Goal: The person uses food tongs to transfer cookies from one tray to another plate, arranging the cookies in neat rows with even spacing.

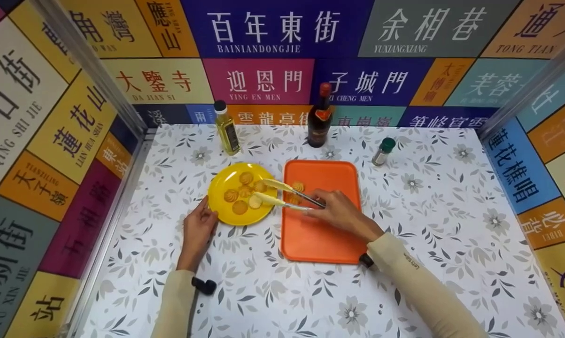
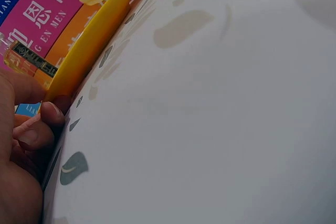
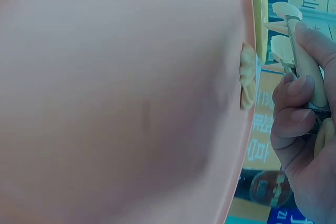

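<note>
My left hand point(image 1: 199, 227) pinches the left rim of a round yellow plate point(image 1: 220, 182), which lies on the table. Several golden cookies point(image 1: 231, 195), some with swirled tops, sit on it. In my right hand point(image 1: 336, 211) is a pair of tongs point(image 1: 275, 184) with pale yellow heads and metal arms. The heads are spread apart over the plate's right side, near a cookie point(image 1: 255, 202); whether they touch one cannot be told. Beneath the right hand lies an orange tray point(image 1: 320, 241), with a swirled cookie point(image 1: 297, 187) near its left edge and another partly hidden by the tongs.
Behind the plate stands an oil bottle point(image 1: 228, 131) with a black cap. A dark red-capped bottle point(image 1: 320, 122) is behind the tray, and a small green-capped jar point(image 1: 383, 152) stands to its right. Printed panels point(image 1: 259, 80) wall the flower-patterned table point(image 1: 418, 281) at back and sides.
</note>
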The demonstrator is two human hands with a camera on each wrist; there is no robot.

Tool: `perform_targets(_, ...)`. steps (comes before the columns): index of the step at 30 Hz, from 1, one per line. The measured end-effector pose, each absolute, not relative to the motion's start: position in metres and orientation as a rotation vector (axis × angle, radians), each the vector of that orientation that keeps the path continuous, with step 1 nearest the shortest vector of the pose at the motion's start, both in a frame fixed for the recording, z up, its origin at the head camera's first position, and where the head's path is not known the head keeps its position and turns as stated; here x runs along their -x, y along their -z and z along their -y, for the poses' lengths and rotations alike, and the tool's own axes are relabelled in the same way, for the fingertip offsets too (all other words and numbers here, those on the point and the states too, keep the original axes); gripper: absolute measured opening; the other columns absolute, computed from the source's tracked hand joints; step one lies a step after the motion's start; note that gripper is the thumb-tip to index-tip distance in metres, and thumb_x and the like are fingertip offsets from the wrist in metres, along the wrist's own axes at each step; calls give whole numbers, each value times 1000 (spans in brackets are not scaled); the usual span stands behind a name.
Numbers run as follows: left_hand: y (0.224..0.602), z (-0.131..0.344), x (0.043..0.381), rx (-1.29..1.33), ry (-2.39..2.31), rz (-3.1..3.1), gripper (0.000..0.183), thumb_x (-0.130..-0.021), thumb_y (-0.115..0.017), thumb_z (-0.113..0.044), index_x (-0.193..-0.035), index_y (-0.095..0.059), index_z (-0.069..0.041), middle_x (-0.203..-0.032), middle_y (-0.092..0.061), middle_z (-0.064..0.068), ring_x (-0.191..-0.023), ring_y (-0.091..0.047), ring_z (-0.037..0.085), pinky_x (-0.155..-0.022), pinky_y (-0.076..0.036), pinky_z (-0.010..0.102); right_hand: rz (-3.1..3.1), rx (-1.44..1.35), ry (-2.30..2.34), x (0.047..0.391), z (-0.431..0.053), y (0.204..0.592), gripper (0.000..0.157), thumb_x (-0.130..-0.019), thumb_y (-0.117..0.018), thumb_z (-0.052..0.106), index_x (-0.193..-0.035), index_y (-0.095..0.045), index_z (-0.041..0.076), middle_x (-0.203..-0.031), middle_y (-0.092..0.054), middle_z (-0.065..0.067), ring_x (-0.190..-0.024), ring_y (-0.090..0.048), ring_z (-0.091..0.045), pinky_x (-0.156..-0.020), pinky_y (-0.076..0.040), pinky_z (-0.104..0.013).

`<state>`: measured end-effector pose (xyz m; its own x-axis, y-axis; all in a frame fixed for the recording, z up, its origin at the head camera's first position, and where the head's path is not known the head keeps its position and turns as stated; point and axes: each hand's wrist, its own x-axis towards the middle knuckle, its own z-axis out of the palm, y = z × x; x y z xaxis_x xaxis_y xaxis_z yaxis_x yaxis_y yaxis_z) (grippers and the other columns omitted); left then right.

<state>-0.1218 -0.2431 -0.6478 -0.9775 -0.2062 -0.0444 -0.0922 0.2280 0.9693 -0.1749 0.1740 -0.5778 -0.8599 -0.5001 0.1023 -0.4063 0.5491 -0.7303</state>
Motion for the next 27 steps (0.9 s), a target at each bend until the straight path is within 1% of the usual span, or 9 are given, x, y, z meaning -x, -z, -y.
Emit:
perform_targets(3,647,243,122,-282,1857,2386,67,-104,-68,-8,-167,-45,-3,-84,-65,12,-53,-53,17,-48,-45,25,-2683,752,1216,176,-179,577,37,-93,-91,34,-105,-74,3,-75,-56,2,-63,-50,-14,-57,-38,-28)
perform_targets(6,646,242,123,-290,1847,2390,68,-104,-68,-8,-167,-44,-2,-83,-64,12,-53,-53,16,-48,-45,25,-2694,722,1231,176,-185,576,36,-94,-91,34,-106,-74,4,-75,-58,4,-63,-52,-14,-57,-40,-27)
perform_targets(11,647,242,122,-322,1845,2404,67,-105,-68,-9,-168,-45,-4,-85,-65,12,-55,-54,17,-49,-46,25,-2676,681,1272,176,-196,575,39,-96,-88,36,-111,-76,3,-77,-62,3,-64,-56,-16,-57,-43,-27)
perform_targets(16,648,243,122,-325,1836,2414,65,-106,-67,-8,-168,-46,-7,-88,-66,12,-56,-55,18,-49,-46,25,-2682,645,1284,175,-207,577,40,-95,-89,37,-112,-75,3,-79,-65,2,-64,-59,-16,-58,-46,-27)
perform_targets(27,646,242,124,-333,1823,2414,66,-104,-69,-11,-167,-48,-8,-88,-67,11,-55,-55,16,-49,-46,25,-2656,575,1302,176,-229,577,44,-96,-87,42,-113,-74,3,-72,-66,2,-60,-61,-19,-55,-45,-26)
